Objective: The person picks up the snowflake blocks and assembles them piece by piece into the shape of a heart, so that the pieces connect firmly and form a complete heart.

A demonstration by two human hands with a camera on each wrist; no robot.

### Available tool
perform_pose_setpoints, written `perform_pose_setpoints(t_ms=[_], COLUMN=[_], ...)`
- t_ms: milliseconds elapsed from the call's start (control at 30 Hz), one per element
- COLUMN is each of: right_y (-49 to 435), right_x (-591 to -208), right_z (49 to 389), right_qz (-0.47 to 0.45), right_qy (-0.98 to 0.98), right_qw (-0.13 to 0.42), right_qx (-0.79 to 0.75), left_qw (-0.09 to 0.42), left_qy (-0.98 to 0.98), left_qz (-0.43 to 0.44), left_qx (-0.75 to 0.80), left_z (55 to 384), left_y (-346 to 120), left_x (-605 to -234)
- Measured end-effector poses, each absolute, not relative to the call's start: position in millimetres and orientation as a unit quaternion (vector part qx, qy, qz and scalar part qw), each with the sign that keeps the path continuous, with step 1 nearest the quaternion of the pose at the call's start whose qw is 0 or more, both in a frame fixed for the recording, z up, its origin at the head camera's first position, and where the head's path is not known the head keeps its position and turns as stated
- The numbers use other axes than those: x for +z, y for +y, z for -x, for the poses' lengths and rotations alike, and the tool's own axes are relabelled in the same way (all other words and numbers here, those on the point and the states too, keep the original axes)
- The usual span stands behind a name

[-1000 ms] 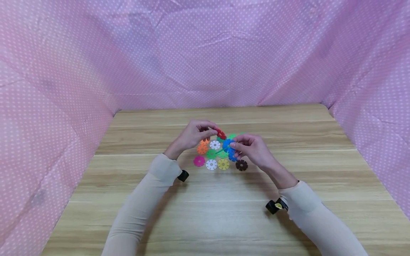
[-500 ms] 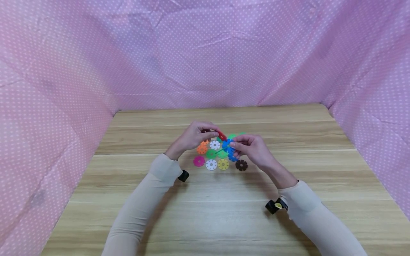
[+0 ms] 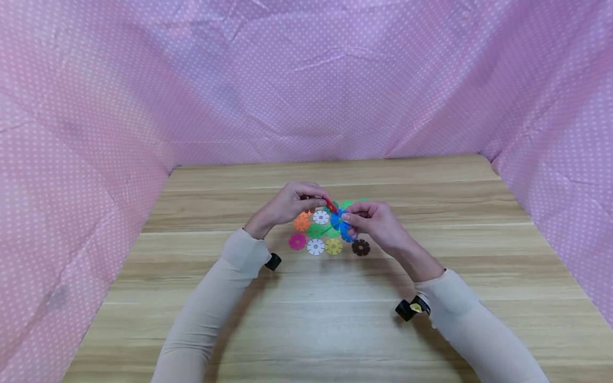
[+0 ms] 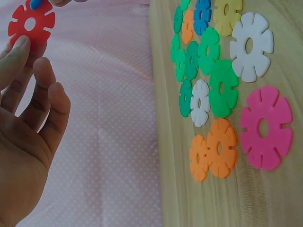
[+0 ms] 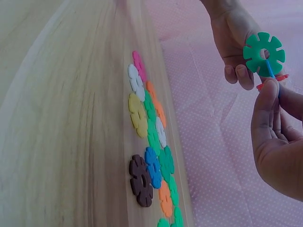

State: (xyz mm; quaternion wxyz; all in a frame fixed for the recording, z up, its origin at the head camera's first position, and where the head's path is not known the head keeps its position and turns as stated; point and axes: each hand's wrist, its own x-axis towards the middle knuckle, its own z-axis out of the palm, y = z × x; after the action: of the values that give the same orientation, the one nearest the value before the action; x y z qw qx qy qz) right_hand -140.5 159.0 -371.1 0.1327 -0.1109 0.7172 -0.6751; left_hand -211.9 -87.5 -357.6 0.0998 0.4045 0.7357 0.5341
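Observation:
In the head view my left hand (image 3: 293, 203) pinches a red notched disc (image 3: 331, 205) between thumb and fingers. The disc's face shows in the left wrist view, where a bit of blue overlaps its top edge. My right hand (image 3: 380, 226) pinches a blue notched disc (image 3: 336, 219), seen edge-on in the right wrist view. A green notched disc (image 5: 252, 51) is slotted crosswise into the blue one. The red disc meets the blue one's edge; how deep it sits in a slot cannot be told. Both hands are raised above the table.
Several loose notched discs lie flat on the wooden table (image 3: 306, 319), among them a pink disc (image 4: 267, 142), a yellow disc (image 3: 333, 246), a dark brown disc (image 3: 361, 247) and an orange disc (image 4: 221, 161). Pink dotted cloth (image 3: 306, 96) hangs around the table's back and sides.
My left hand has shifted slightly right and down, bringing the red disc against the blue one. The red disc has turned from nearly face-on to edge-on. My right hand stays almost still.

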Motion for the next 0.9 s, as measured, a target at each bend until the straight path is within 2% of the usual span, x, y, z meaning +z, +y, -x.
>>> perform_pose_setpoints(t_ms=[900], right_y=[141.6], right_x=[-366.1], right_z=[134.6], right_qz=[0.102], right_qy=[0.663], right_qw=[0.129], right_qx=[-0.730], left_qw=[0.084], left_qy=[0.717], left_qz=[-0.439], left_qx=[0.534], left_z=[204.9], left_y=[-88.1], left_x=[-349.7])
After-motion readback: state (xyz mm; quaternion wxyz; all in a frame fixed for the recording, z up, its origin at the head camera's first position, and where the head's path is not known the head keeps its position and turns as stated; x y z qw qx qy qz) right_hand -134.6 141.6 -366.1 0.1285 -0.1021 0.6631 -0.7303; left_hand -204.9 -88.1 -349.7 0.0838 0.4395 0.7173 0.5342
